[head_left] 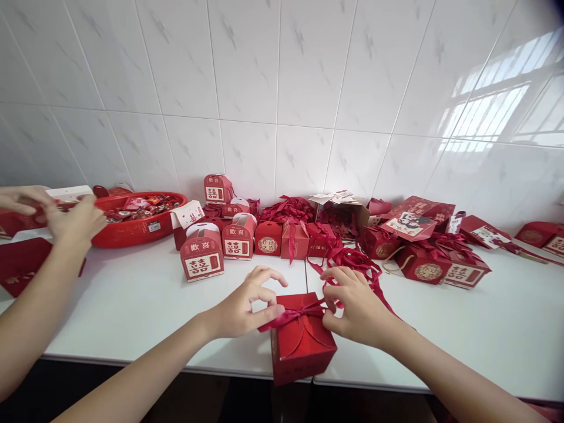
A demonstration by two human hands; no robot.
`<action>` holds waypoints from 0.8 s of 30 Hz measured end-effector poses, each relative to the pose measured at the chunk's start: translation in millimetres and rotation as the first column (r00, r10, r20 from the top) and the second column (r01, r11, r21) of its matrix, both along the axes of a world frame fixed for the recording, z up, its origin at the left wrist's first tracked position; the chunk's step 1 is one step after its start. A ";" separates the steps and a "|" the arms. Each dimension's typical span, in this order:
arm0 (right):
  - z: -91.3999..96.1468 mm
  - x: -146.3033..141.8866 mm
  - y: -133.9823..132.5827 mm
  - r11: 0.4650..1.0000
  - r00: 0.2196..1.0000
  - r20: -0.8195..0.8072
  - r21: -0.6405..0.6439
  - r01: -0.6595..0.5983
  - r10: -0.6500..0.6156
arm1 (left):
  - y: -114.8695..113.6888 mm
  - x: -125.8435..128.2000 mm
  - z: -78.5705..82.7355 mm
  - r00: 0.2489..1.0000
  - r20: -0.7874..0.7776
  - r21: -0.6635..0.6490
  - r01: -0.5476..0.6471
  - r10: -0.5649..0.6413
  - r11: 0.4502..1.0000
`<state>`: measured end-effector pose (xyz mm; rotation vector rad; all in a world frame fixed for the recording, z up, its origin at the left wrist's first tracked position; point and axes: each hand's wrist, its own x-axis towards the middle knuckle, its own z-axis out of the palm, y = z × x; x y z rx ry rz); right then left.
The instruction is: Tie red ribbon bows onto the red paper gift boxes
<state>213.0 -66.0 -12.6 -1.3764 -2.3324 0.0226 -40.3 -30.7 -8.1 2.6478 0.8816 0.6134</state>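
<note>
A red gift box (304,346) with interlocking curved top flaps sits at the table's front edge, between my hands. Dark red satin ribbon (296,313) crosses its top and gathers in a knot in the middle. At the box's left, my left hand (249,305) pinches one side of the ribbon between thumb and a finger, its index finger raised. My right hand (352,305) closes its bent fingers on the ribbon at the right of the knot; its fingertips are partly hidden. Behind that hand lies a tangle of loose ribbon (356,258).
Another person's hands (73,217) work over a box at the left. Beside them stands a red plastic basin (132,236) of wrapped sweets. Finished-looking candy boxes (202,252) line the wall; more boxes (423,267) pile up at right. An open carton (361,214) stands at the back.
</note>
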 end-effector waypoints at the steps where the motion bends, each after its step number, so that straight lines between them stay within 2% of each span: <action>1: -0.7 0.8 -1.4 1.000 1.000 0.009 0.012 0.010 -0.010 | -0.3 -1.9 -1.8 1.000 -0.030 0.057 0.001 0.001 0.998; 4: 0.7 2.6 -6.7 0.996 0.998 0.056 0.092 -0.008 0.003 | -4.0 -5.1 -6.2 0.994 -0.109 0.245 0.013 0.015 0.969; 7: 6.5 5.1 -9.3 0.987 0.992 0.078 0.119 -0.107 0.098 | -10.7 -2.0 -10.0 0.997 -0.072 0.291 0.003 0.019 0.957; 8: 8.3 6.3 -9.3 0.985 0.988 0.051 0.080 -0.151 0.147 | -12.9 -0.1 -11.6 0.999 -0.040 0.263 -0.013 0.024 0.965; 10: 9.5 8.1 -8.5 0.962 0.965 -0.048 -0.084 -0.260 0.257 | -16.1 3.7 -15.6 0.999 0.029 0.160 -0.039 0.035 0.986; 12: 6.7 8.0 -8.2 0.893 0.931 -0.130 -0.264 -0.364 0.341 | -17.6 6.6 -20.5 0.996 0.081 0.057 -0.043 0.039 0.997; 14: 1.7 5.4 -9.1 0.841 0.914 -0.143 -0.359 -0.406 0.380 | -17.2 8.4 -26.2 0.991 0.130 -0.006 -0.036 0.036 0.999; 15: -0.2 4.1 -9.9 0.837 0.914 -0.141 -0.368 -0.404 0.380 | -16.4 8.9 -29.1 0.986 0.159 -0.028 -0.039 0.043 0.999; 18: 2.9 9.0 -12.5 0.867 0.935 -0.182 -0.355 -0.350 0.303 | -11.5 8.4 -37.8 0.967 0.236 -0.092 -0.072 0.092 0.993; 20: 12.1 28.4 -13.2 0.900 0.956 -0.212 -0.343 -0.267 0.203 | -6.4 5.1 -43.6 0.964 0.227 -0.144 -0.107 0.138 0.984; 22: 21.1 65.0 -11.2 0.935 0.977 -0.207 -0.335 -0.119 0.050 | -0.5 -0.8 -50.0 0.969 0.161 -0.208 -0.152 0.187 0.966; 24: 22.8 115.4 -5.4 0.944 0.975 -0.165 -0.316 0.089 -0.147 | 5.6 -7.9 -58.0 0.968 0.091 -0.261 -0.203 0.233 0.944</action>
